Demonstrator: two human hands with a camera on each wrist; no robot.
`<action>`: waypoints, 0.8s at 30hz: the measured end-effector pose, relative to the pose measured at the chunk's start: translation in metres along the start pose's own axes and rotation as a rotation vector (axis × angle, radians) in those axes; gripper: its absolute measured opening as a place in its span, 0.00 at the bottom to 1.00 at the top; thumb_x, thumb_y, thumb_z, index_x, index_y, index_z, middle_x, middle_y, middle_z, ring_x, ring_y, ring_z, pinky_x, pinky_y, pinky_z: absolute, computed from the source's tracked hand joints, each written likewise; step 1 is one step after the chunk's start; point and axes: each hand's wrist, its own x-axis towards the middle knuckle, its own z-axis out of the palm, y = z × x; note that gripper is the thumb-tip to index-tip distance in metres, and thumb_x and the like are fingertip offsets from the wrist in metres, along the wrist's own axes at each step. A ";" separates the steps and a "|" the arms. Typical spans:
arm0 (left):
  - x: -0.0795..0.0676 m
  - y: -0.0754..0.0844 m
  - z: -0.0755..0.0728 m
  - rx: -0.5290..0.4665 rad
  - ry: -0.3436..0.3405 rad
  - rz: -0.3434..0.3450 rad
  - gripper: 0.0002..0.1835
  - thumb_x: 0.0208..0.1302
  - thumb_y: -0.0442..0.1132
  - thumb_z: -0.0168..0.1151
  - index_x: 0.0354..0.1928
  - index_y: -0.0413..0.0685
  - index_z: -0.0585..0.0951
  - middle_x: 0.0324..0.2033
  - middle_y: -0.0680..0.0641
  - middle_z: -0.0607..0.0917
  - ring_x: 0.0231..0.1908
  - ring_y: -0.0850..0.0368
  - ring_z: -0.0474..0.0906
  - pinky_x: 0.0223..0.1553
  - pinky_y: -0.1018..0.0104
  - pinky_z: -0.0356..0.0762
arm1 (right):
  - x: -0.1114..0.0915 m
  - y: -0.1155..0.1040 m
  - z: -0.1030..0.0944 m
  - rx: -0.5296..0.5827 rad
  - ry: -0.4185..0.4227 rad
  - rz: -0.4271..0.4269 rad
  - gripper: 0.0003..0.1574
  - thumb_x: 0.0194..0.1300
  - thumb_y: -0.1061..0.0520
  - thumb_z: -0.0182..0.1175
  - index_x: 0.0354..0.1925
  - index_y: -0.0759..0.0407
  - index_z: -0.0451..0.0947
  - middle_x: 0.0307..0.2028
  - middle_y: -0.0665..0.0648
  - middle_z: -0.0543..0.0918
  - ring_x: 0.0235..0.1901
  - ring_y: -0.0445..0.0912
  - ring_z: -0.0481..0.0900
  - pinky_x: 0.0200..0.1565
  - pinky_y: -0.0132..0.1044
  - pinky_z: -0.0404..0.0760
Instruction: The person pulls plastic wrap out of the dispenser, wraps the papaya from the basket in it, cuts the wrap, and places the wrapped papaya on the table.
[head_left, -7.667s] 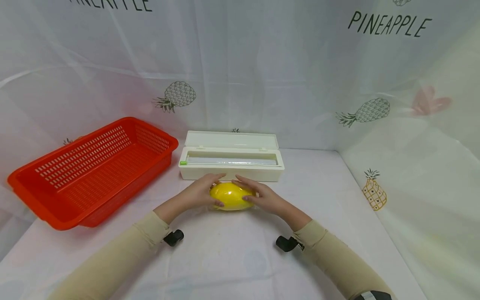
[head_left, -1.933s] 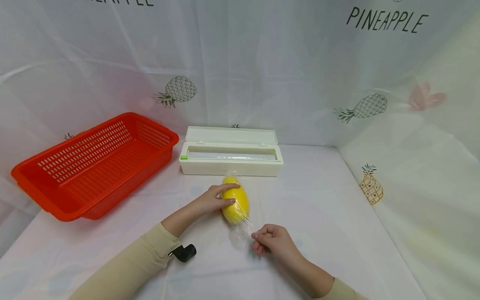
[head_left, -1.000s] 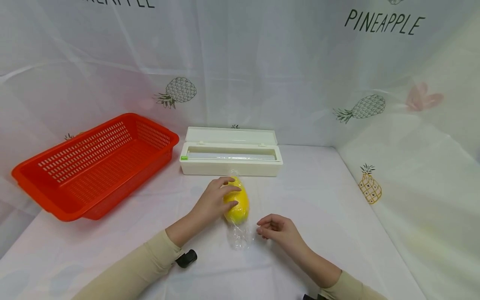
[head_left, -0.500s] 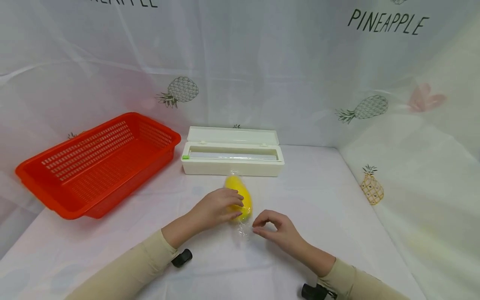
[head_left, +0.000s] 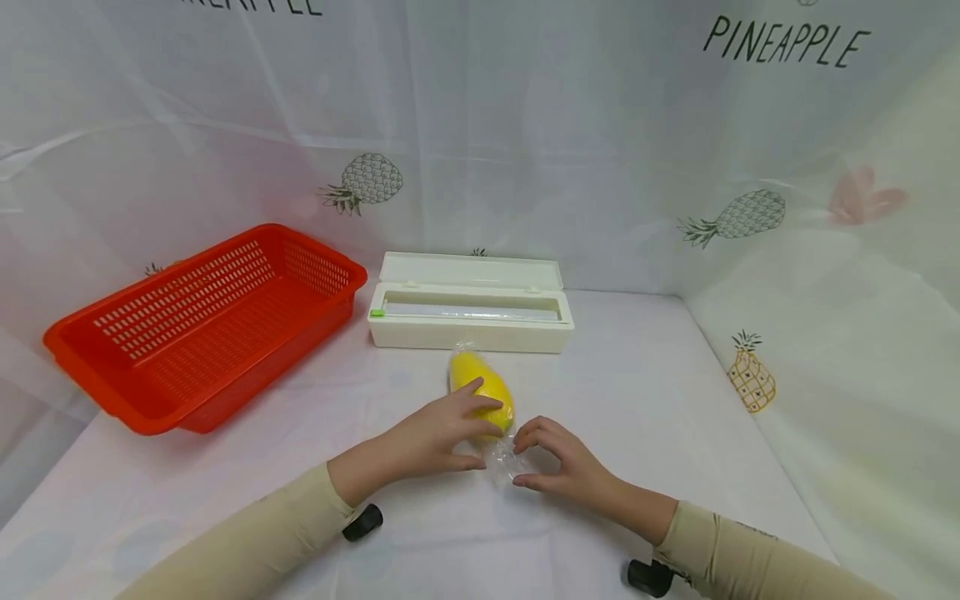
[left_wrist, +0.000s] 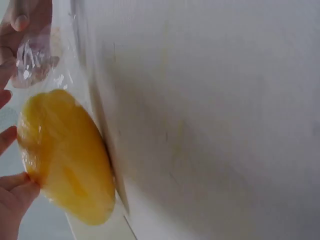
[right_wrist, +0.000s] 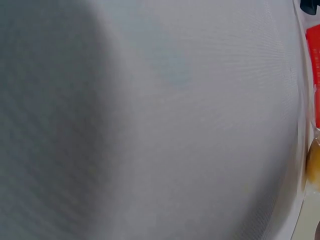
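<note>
A yellow mango [head_left: 474,372] wrapped in clear cling film lies on the table, slanted. My left hand [head_left: 442,433] has its fingers spread over the mango's near side, the thumb held apart below. In the left wrist view, fingertips of that hand touch the wrapped mango [left_wrist: 67,160]. A crumpled loose end of the cling film [head_left: 501,463] sticks out from the mango's near end. Beside that end is my right hand [head_left: 564,467], thumb and fingers parted with a gap between them. At the right wrist view's edge, only part of the mango [right_wrist: 314,162] shows.
Just behind the mango, a white cling film dispenser [head_left: 472,335] stands with its lid raised and a roll inside. A red slotted plastic basket [head_left: 300,354] is at the left. A pineapple-print curtain hangs behind the cloth-covered table [head_left: 637,400].
The mango has turned from crosswise to lengthwise, then slanted. My right hand pulled the film's near end, let go and came back to it. My left hand has slid nearer and spread its fingers.
</note>
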 end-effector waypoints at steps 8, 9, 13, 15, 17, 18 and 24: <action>0.011 0.009 0.009 0.056 0.040 0.009 0.23 0.49 0.46 0.78 0.50 0.59 0.85 0.61 0.45 0.72 0.69 0.34 0.54 0.64 0.49 0.65 | -0.001 0.001 0.000 0.028 0.003 0.029 0.17 0.56 0.55 0.73 0.41 0.54 0.79 0.46 0.50 0.77 0.50 0.44 0.75 0.55 0.35 0.74; 0.012 0.009 0.010 0.060 0.052 0.011 0.21 0.49 0.45 0.78 0.48 0.59 0.86 0.61 0.45 0.72 0.68 0.33 0.55 0.64 0.48 0.64 | -0.001 0.002 0.000 0.022 0.006 0.019 0.16 0.56 0.55 0.73 0.41 0.54 0.79 0.46 0.50 0.77 0.50 0.44 0.75 0.54 0.34 0.74; 0.014 0.009 0.014 0.059 0.102 0.017 0.12 0.50 0.41 0.78 0.38 0.58 0.87 0.58 0.44 0.74 0.67 0.31 0.57 0.66 0.43 0.59 | -0.001 0.004 -0.002 -0.004 0.021 -0.036 0.14 0.58 0.58 0.71 0.42 0.55 0.78 0.45 0.51 0.78 0.48 0.44 0.76 0.53 0.34 0.75; 0.014 0.008 0.015 0.057 0.129 0.017 0.08 0.51 0.39 0.77 0.34 0.56 0.87 0.56 0.43 0.75 0.66 0.30 0.58 0.65 0.41 0.58 | -0.001 0.004 -0.003 -0.016 0.025 -0.052 0.13 0.59 0.58 0.70 0.42 0.56 0.78 0.45 0.52 0.78 0.48 0.45 0.75 0.52 0.33 0.75; 0.015 0.007 0.015 0.051 0.153 0.003 0.05 0.52 0.38 0.76 0.31 0.55 0.87 0.55 0.44 0.76 0.66 0.29 0.59 0.65 0.40 0.59 | 0.000 0.004 -0.003 -0.029 0.030 -0.059 0.15 0.59 0.56 0.71 0.42 0.57 0.79 0.46 0.53 0.78 0.48 0.45 0.75 0.53 0.34 0.75; 0.015 0.007 0.016 0.039 0.158 -0.011 0.05 0.53 0.38 0.75 0.29 0.55 0.87 0.54 0.44 0.76 0.66 0.30 0.59 0.65 0.41 0.59 | 0.001 0.003 -0.003 -0.039 0.034 -0.058 0.17 0.58 0.54 0.72 0.42 0.58 0.79 0.46 0.54 0.78 0.49 0.45 0.74 0.53 0.34 0.74; 0.016 0.005 0.013 -0.083 0.173 -0.103 0.05 0.54 0.41 0.75 0.29 0.54 0.86 0.53 0.49 0.78 0.68 0.36 0.60 0.66 0.50 0.60 | 0.003 0.002 -0.001 -0.165 0.086 -0.081 0.29 0.51 0.40 0.75 0.44 0.55 0.78 0.49 0.53 0.77 0.51 0.47 0.71 0.56 0.41 0.67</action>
